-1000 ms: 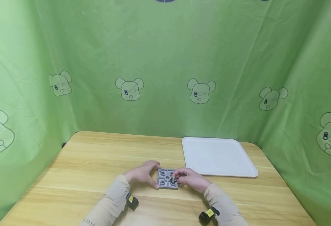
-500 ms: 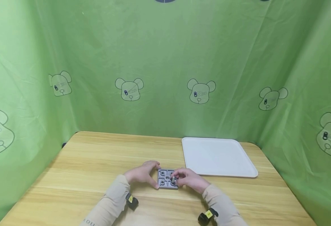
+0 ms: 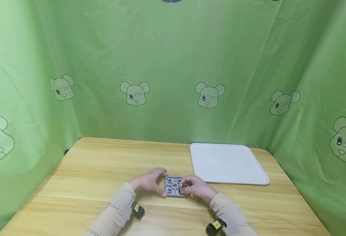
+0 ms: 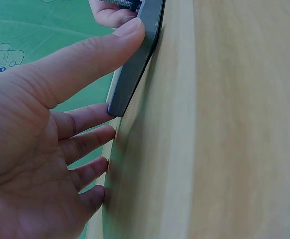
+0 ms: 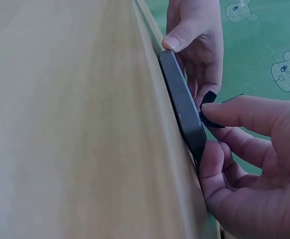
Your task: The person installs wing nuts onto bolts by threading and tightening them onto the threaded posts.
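Observation:
A square grey plate [image 3: 175,196] with several recesses lies on the table. My left hand [image 3: 150,180] holds it at its left side, thumb on the near corner and index finger toward the far one. The plate's dark edge [image 4: 135,69] is under the left thumb in the left wrist view. At the near right recess my right hand [image 3: 200,187] pinches a black wing nut [image 5: 211,112] on an upright threaded screw [image 4: 117,3]. Lower fingers of the right hand [image 5: 264,164] touch the plate's edge. The nut's underside is hidden.
A white tray [image 3: 229,164] lies at the back right of the wooden table [image 3: 125,154], just behind the right hand. Green printed curtains [image 3: 173,49] enclose the table at the back and both sides. Each wrist wears a black camera [image 3: 138,212].
The right thumb and fingers have shifted around the wing nut, and the right wrist has moved slightly left. The left hand and the plate stay in place.

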A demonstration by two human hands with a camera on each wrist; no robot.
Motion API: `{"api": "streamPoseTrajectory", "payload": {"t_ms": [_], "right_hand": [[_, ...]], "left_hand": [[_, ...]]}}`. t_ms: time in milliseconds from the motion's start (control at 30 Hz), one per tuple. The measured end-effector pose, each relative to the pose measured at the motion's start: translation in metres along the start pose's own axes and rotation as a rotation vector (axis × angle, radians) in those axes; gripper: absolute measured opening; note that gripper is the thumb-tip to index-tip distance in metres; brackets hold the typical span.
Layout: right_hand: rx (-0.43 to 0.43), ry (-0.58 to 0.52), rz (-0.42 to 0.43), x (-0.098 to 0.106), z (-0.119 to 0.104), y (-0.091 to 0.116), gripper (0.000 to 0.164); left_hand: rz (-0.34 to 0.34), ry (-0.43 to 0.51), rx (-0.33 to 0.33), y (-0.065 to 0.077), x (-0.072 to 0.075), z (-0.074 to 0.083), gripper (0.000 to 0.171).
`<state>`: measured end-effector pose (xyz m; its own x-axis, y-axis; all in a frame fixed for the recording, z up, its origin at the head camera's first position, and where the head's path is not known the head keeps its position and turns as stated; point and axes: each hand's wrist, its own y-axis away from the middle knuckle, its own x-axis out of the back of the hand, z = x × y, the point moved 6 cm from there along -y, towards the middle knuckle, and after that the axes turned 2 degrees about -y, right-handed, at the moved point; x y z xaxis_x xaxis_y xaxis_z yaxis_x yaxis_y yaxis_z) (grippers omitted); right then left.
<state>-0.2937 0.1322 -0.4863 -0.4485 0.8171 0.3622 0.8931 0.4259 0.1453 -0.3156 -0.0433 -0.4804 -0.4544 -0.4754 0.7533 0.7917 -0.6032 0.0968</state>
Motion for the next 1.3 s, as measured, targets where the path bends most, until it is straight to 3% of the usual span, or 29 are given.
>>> {"api": "streamPoseTrajectory", "payload": {"t_ms": [433, 700, 867, 1300], "right_hand": [[0.030, 0.079, 0.026, -0.001, -0.002, 0.000, 0.026], [-0.010, -0.066, -0.072, 0.002, 0.002, 0.001, 0.034], [-0.024, -0.123, -0.101, 0.004, 0.008, 0.000, 0.029], [-0.002, -0.079, -0.067, 0.003, 0.003, 0.001, 0.033]], "left_hand": [[0.000, 0.008, 0.000, 0.000, 0.001, 0.000, 0.077], [-0.002, -0.012, 0.001, 0.001, 0.001, 0.001, 0.079], [0.000, -0.007, 0.000, 0.001, 0.002, 0.002, 0.078], [0.004, -0.013, -0.014, 0.000, 0.001, 0.001, 0.076]]}}
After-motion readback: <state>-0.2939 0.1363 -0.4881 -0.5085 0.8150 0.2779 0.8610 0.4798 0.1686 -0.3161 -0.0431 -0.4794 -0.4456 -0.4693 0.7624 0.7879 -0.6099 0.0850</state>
